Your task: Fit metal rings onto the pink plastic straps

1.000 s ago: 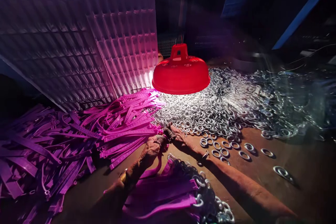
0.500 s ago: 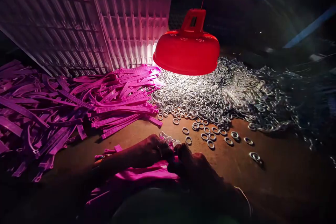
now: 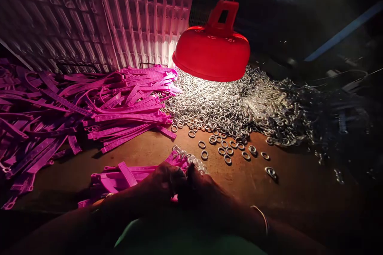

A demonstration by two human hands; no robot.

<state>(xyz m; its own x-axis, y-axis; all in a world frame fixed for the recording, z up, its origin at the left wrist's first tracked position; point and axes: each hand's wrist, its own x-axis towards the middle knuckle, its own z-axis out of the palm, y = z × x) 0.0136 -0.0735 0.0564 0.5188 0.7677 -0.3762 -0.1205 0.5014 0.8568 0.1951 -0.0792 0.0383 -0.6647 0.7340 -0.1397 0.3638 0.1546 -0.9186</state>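
My left hand (image 3: 163, 181) and my right hand (image 3: 203, 189) meet low in the middle, fingertips together over a purple plastic strap (image 3: 175, 198). Both hands are in shadow, so their exact grip is hard to read. Just beyond them lies a bundle of purple straps with metal rings on their ends (image 3: 131, 173). A big heap of loose silver rings (image 3: 233, 105) lies under the lamp, with a few stray rings (image 3: 227, 152) in front of it. A wide pile of loose purple straps (image 3: 89, 107) fills the left.
A red lamp shade (image 3: 212, 51) hangs low over the ring heap and lights it. White grid panels (image 3: 125, 16) lean at the back left. The brown table top (image 3: 293, 179) shows at the right, dark at its edges. A thin bangle (image 3: 263, 217) is on my right wrist.
Both hands pulled back from the edge of the ring heap toward me and now work close together. The view has tilted down, so lamp and piles sit higher in the picture.
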